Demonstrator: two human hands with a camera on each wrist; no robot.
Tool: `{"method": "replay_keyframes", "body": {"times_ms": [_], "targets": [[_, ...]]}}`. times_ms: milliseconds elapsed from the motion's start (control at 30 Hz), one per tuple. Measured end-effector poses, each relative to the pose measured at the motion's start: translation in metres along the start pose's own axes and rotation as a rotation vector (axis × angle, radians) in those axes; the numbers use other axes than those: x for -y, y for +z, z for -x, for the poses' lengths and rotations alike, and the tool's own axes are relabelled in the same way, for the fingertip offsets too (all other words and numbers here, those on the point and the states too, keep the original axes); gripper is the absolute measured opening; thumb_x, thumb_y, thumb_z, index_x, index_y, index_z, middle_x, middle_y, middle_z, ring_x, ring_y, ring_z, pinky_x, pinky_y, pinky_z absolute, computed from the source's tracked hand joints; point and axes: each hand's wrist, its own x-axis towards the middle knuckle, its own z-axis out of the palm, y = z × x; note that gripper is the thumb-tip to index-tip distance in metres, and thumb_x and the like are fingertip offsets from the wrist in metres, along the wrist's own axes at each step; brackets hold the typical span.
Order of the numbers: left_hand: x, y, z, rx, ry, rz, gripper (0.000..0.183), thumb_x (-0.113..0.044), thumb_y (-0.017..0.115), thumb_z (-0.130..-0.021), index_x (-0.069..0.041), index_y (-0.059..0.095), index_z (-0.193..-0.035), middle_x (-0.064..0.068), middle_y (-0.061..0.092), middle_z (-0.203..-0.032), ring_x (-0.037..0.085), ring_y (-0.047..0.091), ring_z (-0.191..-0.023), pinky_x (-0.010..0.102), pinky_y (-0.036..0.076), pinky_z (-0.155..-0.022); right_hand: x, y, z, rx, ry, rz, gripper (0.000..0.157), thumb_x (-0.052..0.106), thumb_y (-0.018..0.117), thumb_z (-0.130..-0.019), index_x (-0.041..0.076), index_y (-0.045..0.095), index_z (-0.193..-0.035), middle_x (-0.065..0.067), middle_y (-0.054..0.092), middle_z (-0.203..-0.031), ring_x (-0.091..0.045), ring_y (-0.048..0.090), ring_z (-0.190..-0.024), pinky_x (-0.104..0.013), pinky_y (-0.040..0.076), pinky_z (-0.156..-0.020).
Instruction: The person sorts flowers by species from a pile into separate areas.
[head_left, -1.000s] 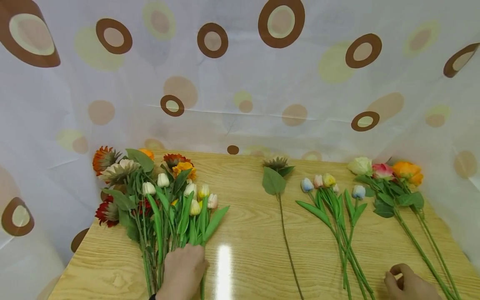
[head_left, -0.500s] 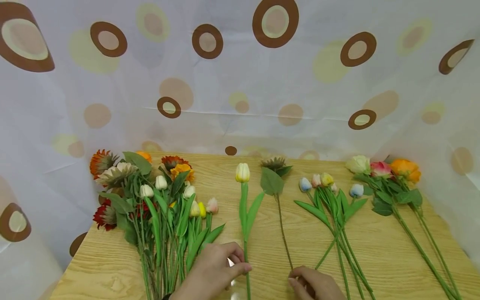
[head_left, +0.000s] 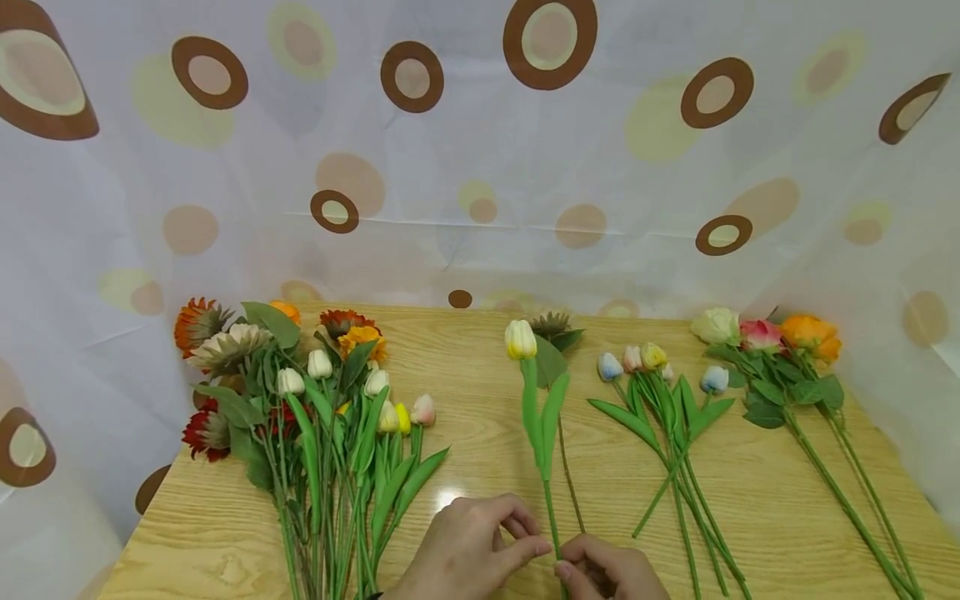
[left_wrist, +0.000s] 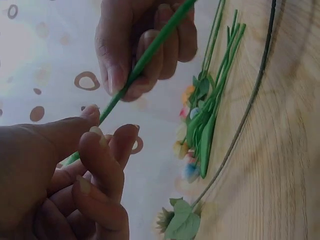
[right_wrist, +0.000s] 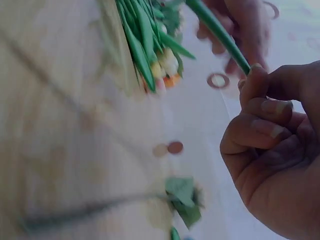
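Tulip stem | right hand: fingers pinching it | left hand: fingers alongside, cannot tell if pinching

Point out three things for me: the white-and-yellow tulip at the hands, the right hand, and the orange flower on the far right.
White-and-yellow tulip (head_left: 521,340): head view, on its bloom.
Right hand (head_left: 618,570): head view, back of the hand.
Orange flower (head_left: 810,337): head view, on its petals.

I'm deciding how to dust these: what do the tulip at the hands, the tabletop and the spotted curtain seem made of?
Tulip: probably soft plastic or foam, mostly matte; its stem looks smooth and evenly green.
Tabletop: wood or laminate, slightly glossy; grain shows, and a bright reflection.
Curtain: thin fabric or plastic sheet, fairly dull, with creases; I can't tell which.
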Motion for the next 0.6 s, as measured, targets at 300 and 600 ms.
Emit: {"method": "replay_keyframes", "body": {"times_ms": [300, 600], "targets": [[0.026, -0.031, 0.014, -0.026, -0.201, -0.036, 0.021, -0.045, 0.066, -0.093, -0.024, 0.070, -0.092, -0.016, 0.068, -0.078, 0.000, 0.053, -0.049, 0.021, 0.044, -0.049, -0.013, -0.087, -0.018, -0.299, 0.532, 0.339, 0.037, 0.039, 0.051, -0.104, 0.006, 0.067, -0.103, -0.002, 0.065, -0.072, -0.013, 0.054, -0.055, -0.027, 0.042, -0.051], [0.048, -0.056, 0.034, -0.093, -0.326, -0.092, 0.022, -0.042, 0.064, -0.095, -0.021, 0.070, -0.093, -0.009, 0.069, -0.077, 0.004, 0.056, -0.052, 0.024, 0.043, -0.049, -0.059, -0.107, -0.026, -0.159, 0.665, 0.512, 0.028, 0.025, 0.051, -0.101, 0.004, 0.064, -0.087, 0.000, 0.056, -0.061, -0.016, 0.048, -0.052, -0.028, 0.038, -0.049]]}}
